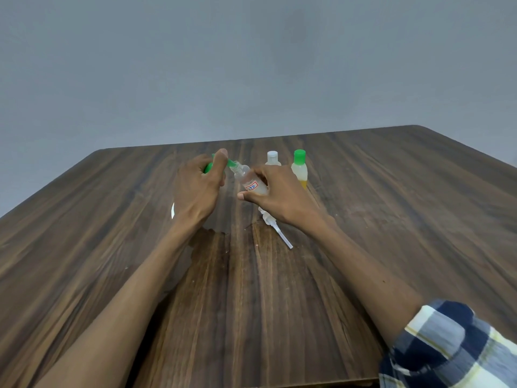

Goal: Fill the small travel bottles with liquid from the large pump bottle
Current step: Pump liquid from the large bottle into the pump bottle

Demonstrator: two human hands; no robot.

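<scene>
My right hand (pixel 275 193) grips a tilted clear labelled travel bottle (pixel 249 179), uncapped; my left hand (pixel 200 186) holds something green (pixel 208 167). Two capped bottles, white-capped (pixel 272 158) and green-capped (pixel 299 170), stand toward the tabletop's (pixel 391 205) far edge, seemingly done.

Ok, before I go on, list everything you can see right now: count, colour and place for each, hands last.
Small travel bottle: 1, clear with a red-and-white label, cap off, held tilted above the table centre.
Green pump nozzle: 1, green, its spout at the held bottle's mouth; the bottle under it is hidden by the hand.
White-capped bottle: 1, pale, standing behind the right hand.
Green-capped bottle: 1, yellowish liquid, standing right of the white-capped one.
White pump tube: 1, lying on the table near the right wrist.
Table: 1, dark wood.
Wall: grey, behind.
Left hand: on the green pump.
Right hand: grips the small travel bottle; plaid sleeve.
</scene>
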